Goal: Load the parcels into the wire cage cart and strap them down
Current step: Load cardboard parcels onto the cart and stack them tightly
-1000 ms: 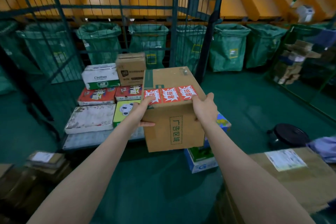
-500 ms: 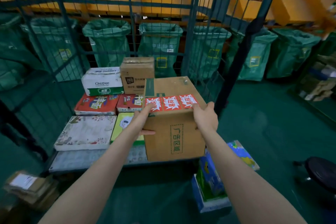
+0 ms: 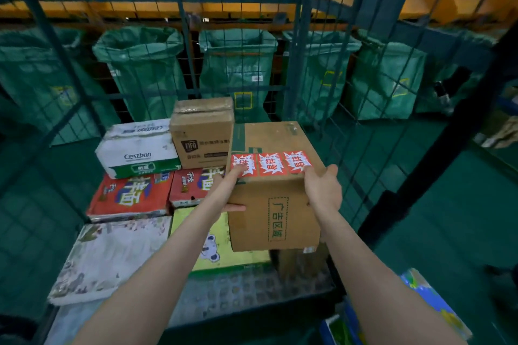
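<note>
I hold a brown cardboard box [image 3: 276,204] with three red stickers on its top, raised over the right side of the wire cage cart's floor [image 3: 241,294]. My left hand [image 3: 229,190] grips its left near corner, fingers on top and thumb on the front face. My right hand [image 3: 322,190] grips the right near corner. Inside the cart lie a white Cestbon pack [image 3: 137,148], a smaller brown box [image 3: 201,134], two red packs [image 3: 129,196], a pale floral pack [image 3: 112,258] and a yellow-green pack [image 3: 215,241]. No strap is visible.
The cart's green wire back [image 3: 179,45] and right side panel [image 3: 330,70] enclose the load. Green sacks [image 3: 238,70] stand in a row behind the mesh. A blue and yellow parcel [image 3: 429,305] lies on the green floor at the lower right.
I have stepped closer to the cart, carrying the stickered box forward over its floor. Both hands keep the same grip on the box.
</note>
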Action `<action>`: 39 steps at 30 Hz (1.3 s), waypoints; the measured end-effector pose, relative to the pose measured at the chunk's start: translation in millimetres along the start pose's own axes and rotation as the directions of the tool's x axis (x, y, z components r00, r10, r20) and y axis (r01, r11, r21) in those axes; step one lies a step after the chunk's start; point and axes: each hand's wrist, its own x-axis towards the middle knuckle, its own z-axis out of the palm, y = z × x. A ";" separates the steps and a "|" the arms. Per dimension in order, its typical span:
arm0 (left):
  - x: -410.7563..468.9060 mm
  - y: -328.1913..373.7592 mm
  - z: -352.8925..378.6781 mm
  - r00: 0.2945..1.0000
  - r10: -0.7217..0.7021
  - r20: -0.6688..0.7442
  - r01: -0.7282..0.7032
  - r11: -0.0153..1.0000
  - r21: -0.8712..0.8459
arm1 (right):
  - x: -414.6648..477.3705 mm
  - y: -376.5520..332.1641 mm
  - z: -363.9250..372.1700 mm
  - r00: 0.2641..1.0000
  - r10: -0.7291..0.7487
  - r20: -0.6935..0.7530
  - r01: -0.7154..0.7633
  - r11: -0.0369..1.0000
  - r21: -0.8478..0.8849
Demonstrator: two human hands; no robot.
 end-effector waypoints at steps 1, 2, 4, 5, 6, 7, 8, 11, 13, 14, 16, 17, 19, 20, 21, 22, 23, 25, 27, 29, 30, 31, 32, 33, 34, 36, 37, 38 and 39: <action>15.3 4.2 0.9 1.000 -0.011 0.008 0.011 1.000 -0.007 | 12.8 -2.7 7.6 1.000 0.009 -0.001 -0.009 1.000 -0.007; 30.4 9.4 3.4 1.000 -0.021 0.010 0.021 1.000 -0.014 | 26.6 -6.1 14.7 1.000 0.020 0.004 -0.020 1.000 -0.008; 60.2 18.7 9.9 0.999 -0.036 -0.003 0.035 0.999 -0.018 | 56.4 -10.9 29.2 0.999 0.043 0.017 -0.043 0.999 -0.018; 77.8 23.7 14.6 0.999 -0.037 -0.007 0.037 0.999 -0.019 | 73.1 -14.6 36.4 0.999 0.048 0.024 -0.047 0.999 -0.021; 92.1 27.1 18.4 0.999 -0.035 -0.009 0.035 0.999 -0.020 | 87.1 -16.9 42.6 0.998 0.054 0.027 -0.053 0.998 -0.026; 110.6 32.8 25.1 0.999 -0.036 -0.012 0.036 0.999 -0.030 | 107.6 -20.6 51.3 0.998 0.056 0.030 -0.056 0.998 -0.029; 124.4 37.8 29.8 0.999 -0.047 -0.015 0.046 0.998 -0.048 | 122.1 -24.7 56.4 0.998 0.060 0.036 -0.058 0.998 -0.033; 168.4 52.2 46.8 0.997 -0.066 -0.050 0.063 0.995 -0.072 | 169.4 -35.2 73.8 0.996 0.069 0.054 -0.066 0.997 -0.046; 198.4 62.5 54.6 0.996 -0.073 -0.058 0.068 0.994 -0.080 | 200.0 -43.6 87.5 0.997 0.062 0.055 -0.059 0.997 -0.046; 210.5 65.4 56.8 0.996 -0.074 -0.053 0.069 0.994 -0.088 | 212.3 -46.7 94.4 0.996 0.060 0.065 -0.057 0.997 -0.049; 241.5 70.1 60.7 0.994 -0.085 -0.063 0.079 0.993 -0.091 | 238.3 -48.8 110.0 0.996 0.050 0.071 -0.048 0.998 -0.040; 250.0 70.1 60.1 0.992 -0.098 -0.075 0.090 0.990 -0.105 | 244.1 -48.7 115.5 0.996 0.034 0.079 -0.031 0.999 -0.035; 280.3 69.0 61.6 0.989 -0.123 -0.084 0.112 0.986 -0.124 | 262.8 -48.0 132.6 0.996 0.010 0.089 -0.009 1.000 -0.021; 292.6 69.7 62.4 0.988 -0.128 -0.082 0.117 0.985 -0.124 | 271.2 -48.1 141.2 0.995 0.008 0.096 -0.006 1.000 -0.020; 303.0 70.3 63.7 0.989 -0.129 -0.076 0.119 0.985 -0.125 | 279.0 -48.3 149.0 0.995 0.011 0.101 -0.009 1.000 -0.021; 318.5 71.2 64.0 0.989 -0.132 -0.067 0.124 0.985 -0.120 | 290.3 -48.6 160.9 0.995 0.024 0.093 -0.022 0.999 -0.023; 333.2 71.2 63.9 0.991 -0.123 -0.055 0.116 0.987 -0.111 | 300.0 -49.8 169.9 0.996 0.036 0.086 -0.034 0.999 -0.033; 358.7 73.3 62.4 0.995 -0.100 -0.024 0.098 0.991 -0.087 | 317.9 -52.6 186.3 0.996 0.055 0.075 -0.051 0.997 -0.054; 388.0 76.0 59.2 0.995 -0.096 -0.011 0.095 0.993 -0.076 | 336.5 -56.2 206.6 0.996 0.072 0.056 -0.068 0.995 -0.068; 412.5 78.5 55.5 0.994 -0.106 -0.011 0.104 0.990 -0.092 | 350.0 -59.4 221.4 0.997 0.063 0.040 -0.060 0.996 -0.060; 424.3 79.0 53.9 0.994 -0.109 -0.007 0.108 0.990 -0.094 | 357.1 -59.1 229.5 0.998 0.058 0.032 -0.057 0.997 -0.052; 439.9 78.1 52.3 0.996 -0.094 -0.004 0.094 0.991 -0.096 | 365.9 -59.3 239.1 0.998 0.058 0.025 -0.057 0.998 -0.039; 450.9 78.5 52.1 0.997 -0.083 -0.005 0.082 0.993 -0.089 | 373.9 -58.0 245.7 0.998 0.056 0.014 -0.056 0.998 -0.016; 465.9 75.7 52.4 0.997 -0.073 -0.002 0.072 0.994 -0.086 | 382.5 -55.9 253.5 0.998 0.059 0.006 -0.059 0.998 0.005; 479.6 73.3 53.9 0.998 -0.069 -0.001 0.069 0.994 -0.088 | 392.2 -52.7 261.8 0.998 0.055 -0.008 -0.055 0.998 0.013; 499.9 69.6 57.4 0.997 -0.073 -0.007 0.072 0.993 -0.089 | 405.9 -46.2 270.4 0.999 0.046 -0.026 -0.045 0.999 0.021; 515.6 62.6 60.5 0.997 -0.074 -0.015 0.072 0.993 -0.090 | 415.7 -40.2 278.6 0.999 0.042 -0.024 -0.041 0.999 0.027; 523.2 59.5 63.0 0.997 -0.072 -0.018 0.071 0.995 -0.072 | 421.3 -35.6 282.9 0.999 0.048 -0.018 -0.047 0.998 0.031; 536.9 48.7 67.3 0.997 -0.073 -0.017 0.072 0.995 -0.063 | 429.5 -26.3 291.1 0.999 0.052 0.003 -0.052 0.998 0.019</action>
